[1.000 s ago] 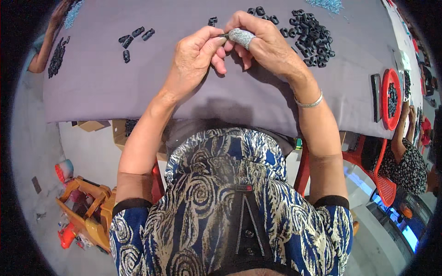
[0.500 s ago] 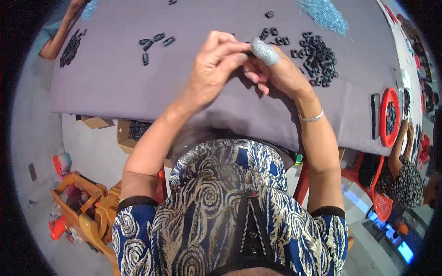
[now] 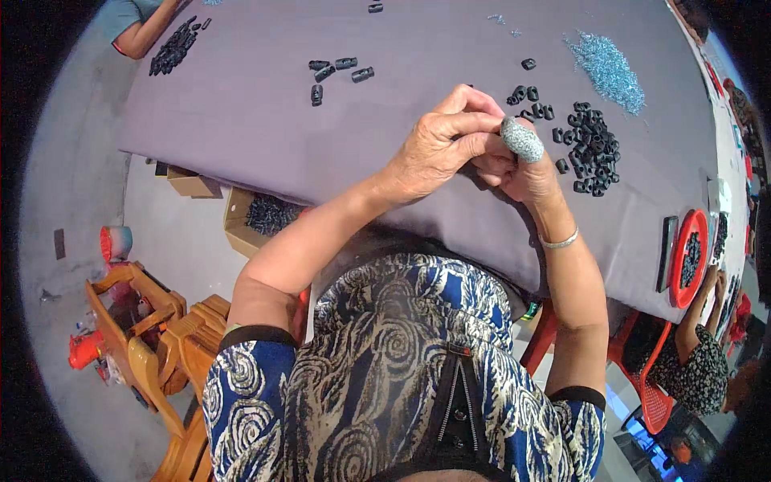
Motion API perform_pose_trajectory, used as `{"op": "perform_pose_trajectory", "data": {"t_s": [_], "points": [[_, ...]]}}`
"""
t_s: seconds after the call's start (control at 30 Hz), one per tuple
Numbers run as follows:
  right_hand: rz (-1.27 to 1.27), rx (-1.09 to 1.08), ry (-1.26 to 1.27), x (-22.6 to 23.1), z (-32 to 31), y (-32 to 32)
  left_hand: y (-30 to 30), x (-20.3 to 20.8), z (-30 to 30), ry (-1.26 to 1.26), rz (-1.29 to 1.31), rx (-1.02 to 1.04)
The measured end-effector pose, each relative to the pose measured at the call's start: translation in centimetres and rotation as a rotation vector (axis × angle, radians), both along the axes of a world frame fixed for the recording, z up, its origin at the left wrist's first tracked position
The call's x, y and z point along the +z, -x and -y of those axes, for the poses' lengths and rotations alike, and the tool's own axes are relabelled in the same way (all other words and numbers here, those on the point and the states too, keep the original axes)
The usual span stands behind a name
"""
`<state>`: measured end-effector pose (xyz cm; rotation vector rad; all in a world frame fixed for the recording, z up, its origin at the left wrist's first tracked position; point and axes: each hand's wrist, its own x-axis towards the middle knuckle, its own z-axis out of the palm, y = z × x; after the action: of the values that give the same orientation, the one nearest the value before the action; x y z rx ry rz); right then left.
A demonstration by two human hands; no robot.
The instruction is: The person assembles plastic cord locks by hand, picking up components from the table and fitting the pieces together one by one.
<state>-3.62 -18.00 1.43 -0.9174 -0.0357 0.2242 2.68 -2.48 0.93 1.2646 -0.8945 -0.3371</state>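
Observation:
My left hand [image 3: 434, 149] and my right hand [image 3: 536, 178] meet above the cloth near the middle of the table. Left thumb and fingertips pinch together against the right thumb, which wears a grey speckled cover [image 3: 523, 140]. The right fingers curl in underneath, partly hidden. A trace of something dark shows at the fingertips, too small and covered to name. Beside my right hand lies a heap of small black barrel-shaped plastic parts [image 3: 593, 151], with a few loose ones [image 3: 532, 95] nearer my fingers. Several longer black pieces [image 3: 346, 63] lie apart, beyond my left hand.
A pile of shiny bluish small metal bits [image 3: 608, 74] lies at the far right. Another black heap [image 3: 173, 50] is far left, near another person's arm [image 3: 148, 32]. A red basket [image 3: 697, 261] sits at the right edge; a cardboard box [image 3: 238, 221] stands below the table.
The whole view has shifted, so the table things appear farther right and lower. My left hand has come closer to my right, whose fingers are now more curled.

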Motion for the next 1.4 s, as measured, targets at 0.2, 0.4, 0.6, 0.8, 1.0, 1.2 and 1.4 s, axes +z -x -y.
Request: {"op": "perform_pose_trajectory", "data": {"t_s": [0.2, 0.4, 0.6, 0.8, 1.0, 1.2, 1.4], "points": [[0.085, -0.001, 0.026, 0.5, -0.3, 0.3, -0.1, 0.5, -0.2, 0.017, -0.01, -0.041], [-0.037, 0.031, -0.182, 0.1, -0.9, 0.3, 0.1, 0.4, 0.1, 0.061, -0.056, -0.042], [-0.099, 0.024, -0.234, 0.3, -1.2, 0.5, 0.1, 1.1, 0.0, 0.043, -0.111, -0.058], [-0.136, -0.043, -0.158, 0.2, -1.5, 0.0, 0.6, 2.1, 0.0, 0.047, -0.342, -0.07], [-0.136, 0.126, -0.367, -0.5, -0.2, -0.6, 0.4, 1.2, 0.2, 0.066, -0.349, -0.031], [-0.151, 0.032, -0.239, -0.1, -0.8, -0.4, 0.2, 1.2, 0.1, 0.017, -0.323, -0.03], [-0.087, 0.035, -0.204, -0.5, -1.3, -0.2, -0.1, 1.2, -0.1, -0.012, -0.183, 0.027]]}}
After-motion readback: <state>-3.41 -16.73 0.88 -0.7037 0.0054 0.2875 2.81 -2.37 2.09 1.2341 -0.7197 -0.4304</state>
